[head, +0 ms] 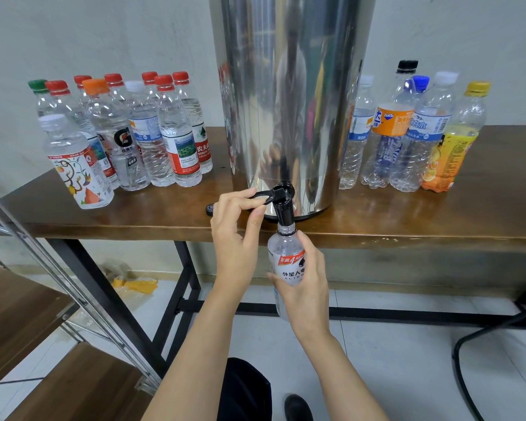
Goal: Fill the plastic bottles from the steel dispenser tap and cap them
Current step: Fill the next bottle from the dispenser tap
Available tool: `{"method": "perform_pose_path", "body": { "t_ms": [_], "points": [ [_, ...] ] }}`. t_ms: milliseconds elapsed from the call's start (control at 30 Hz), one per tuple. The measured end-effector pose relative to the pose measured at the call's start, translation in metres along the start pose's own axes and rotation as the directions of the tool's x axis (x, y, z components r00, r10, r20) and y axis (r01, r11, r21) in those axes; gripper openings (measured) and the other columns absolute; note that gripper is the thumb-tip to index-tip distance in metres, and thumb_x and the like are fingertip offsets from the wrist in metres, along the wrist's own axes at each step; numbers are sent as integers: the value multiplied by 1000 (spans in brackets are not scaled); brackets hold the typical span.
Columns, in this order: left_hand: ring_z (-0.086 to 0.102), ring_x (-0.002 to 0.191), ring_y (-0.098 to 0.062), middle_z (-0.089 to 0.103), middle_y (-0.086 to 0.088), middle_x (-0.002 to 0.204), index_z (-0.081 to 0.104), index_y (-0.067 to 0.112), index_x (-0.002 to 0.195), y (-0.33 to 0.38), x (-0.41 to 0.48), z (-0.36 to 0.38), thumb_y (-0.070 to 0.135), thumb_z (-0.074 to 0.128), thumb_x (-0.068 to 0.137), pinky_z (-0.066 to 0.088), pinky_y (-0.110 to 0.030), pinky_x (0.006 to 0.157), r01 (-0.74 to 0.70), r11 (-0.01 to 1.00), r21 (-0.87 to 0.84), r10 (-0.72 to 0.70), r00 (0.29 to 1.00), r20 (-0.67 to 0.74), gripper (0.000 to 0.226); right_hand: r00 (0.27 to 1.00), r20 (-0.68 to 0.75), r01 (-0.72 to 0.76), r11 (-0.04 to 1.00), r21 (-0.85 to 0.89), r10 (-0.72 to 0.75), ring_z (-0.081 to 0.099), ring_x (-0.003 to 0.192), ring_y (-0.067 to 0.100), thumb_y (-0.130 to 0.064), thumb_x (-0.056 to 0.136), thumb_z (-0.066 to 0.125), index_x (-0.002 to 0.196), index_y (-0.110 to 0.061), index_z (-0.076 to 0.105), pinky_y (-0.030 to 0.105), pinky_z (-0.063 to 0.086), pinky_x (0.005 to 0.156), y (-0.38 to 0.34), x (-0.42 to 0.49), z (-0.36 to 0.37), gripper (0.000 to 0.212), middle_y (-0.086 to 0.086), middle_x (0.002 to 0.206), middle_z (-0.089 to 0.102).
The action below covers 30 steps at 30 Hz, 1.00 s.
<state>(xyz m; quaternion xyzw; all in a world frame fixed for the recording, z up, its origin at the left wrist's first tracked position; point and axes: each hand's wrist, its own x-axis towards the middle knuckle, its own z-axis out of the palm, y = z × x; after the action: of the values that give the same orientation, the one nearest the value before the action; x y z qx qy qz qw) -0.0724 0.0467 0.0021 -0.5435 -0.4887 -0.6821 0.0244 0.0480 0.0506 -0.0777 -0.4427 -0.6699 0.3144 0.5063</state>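
A tall steel dispenser point(289, 95) stands on the wooden table point(407, 220). Its black tap point(283, 205) hangs over the table's front edge. My left hand point(240, 235) pinches the tap's black lever point(263, 194) between thumb and fingers. My right hand point(304, 281) grips a clear bottle with a white label point(287, 256) and holds its open mouth right under the tap spout. A black cap point(209, 209) lies on the table just left of the tap.
Several capped bottles point(125, 138) stand in a group on the table's left part. Several more bottles point(413, 135) stand right of the dispenser. A wooden shelf unit with a metal frame point(43, 314) is at the lower left. A black chair base point(498, 329) is at the right.
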Motion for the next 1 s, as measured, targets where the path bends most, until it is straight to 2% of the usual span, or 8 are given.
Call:
{"method": "perform_pose_path", "body": {
  "t_ms": [267, 367, 433, 500, 633, 800, 1000],
  "points": [
    [57, 114, -11, 60, 15, 113, 65, 25, 99, 1, 0, 0, 24, 57, 96, 43, -57, 98, -5, 1000, 1, 5, 1000, 7, 9, 1000, 1, 4, 1000, 3, -4, 38, 114, -24, -11, 76, 85, 140, -49, 30, -3, 36, 81, 1, 0, -1, 92, -20, 133, 40],
    [57, 113, -10, 60, 13, 112, 65, 24, 98, 1, 0, 0, 23, 57, 96, 43, -57, 98, -4, 1000, 5, 4, 1000, 8, 9, 1000, -1, 7, 1000, 5, -7, 41, 117, -14, -10, 76, 85, 144, -40, 35, -3, 35, 82, 2, 0, -1, 90, -19, 133, 41],
    [57, 114, -10, 60, 13, 112, 66, 26, 98, 0, 0, 1, 23, 57, 96, 43, -57, 99, -6, 1000, 0, 6, 1000, 6, 9, 1000, 0, 11, 1000, 6, -11, 42, 118, -10, -10, 76, 85, 142, -43, 33, -4, 35, 82, 1, 0, -1, 91, -19, 133, 41],
    [57, 113, -9, 60, 13, 112, 66, 27, 99, -1, -1, 0, 22, 58, 96, 43, -57, 98, -14, 1000, -6, 14, 1000, 1, 10, 1000, -2, 15, 1000, 8, -15, 41, 116, -13, -10, 75, 85, 139, -48, 30, -4, 35, 82, 1, 0, -1, 92, -20, 133, 41],
    [57, 113, -9, 61, 10, 111, 66, 22, 99, -2, -1, 0, 20, 58, 96, 43, -58, 97, -19, 1000, -7, 19, 1000, 3, 9, 1000, -5, 12, 1000, 13, -12, 38, 114, -25, -9, 75, 85, 140, -47, 31, -4, 35, 82, 1, 0, -1, 93, -19, 133, 42],
    [57, 113, -7, 60, 14, 113, 65, 23, 98, -1, 0, 1, 21, 58, 95, 44, -58, 97, -22, 1000, -4, 22, 1000, 0, 8, 1000, 2, 11, 1000, 14, -11, 38, 115, -24, -10, 75, 85, 143, -42, 33, -3, 35, 83, 2, 0, 0, 91, -17, 134, 42],
    [57, 113, -7, 59, 16, 113, 65, 24, 98, -1, 0, 1, 21, 58, 95, 44, -56, 97, -24, 1000, -1, 24, 1000, 1, 8, 1000, 0, 18, 1000, 23, -18, 38, 115, -24, -9, 75, 85, 138, -50, 29, -4, 35, 82, 0, -1, -1, 93, -18, 134, 42]
  ]
}}
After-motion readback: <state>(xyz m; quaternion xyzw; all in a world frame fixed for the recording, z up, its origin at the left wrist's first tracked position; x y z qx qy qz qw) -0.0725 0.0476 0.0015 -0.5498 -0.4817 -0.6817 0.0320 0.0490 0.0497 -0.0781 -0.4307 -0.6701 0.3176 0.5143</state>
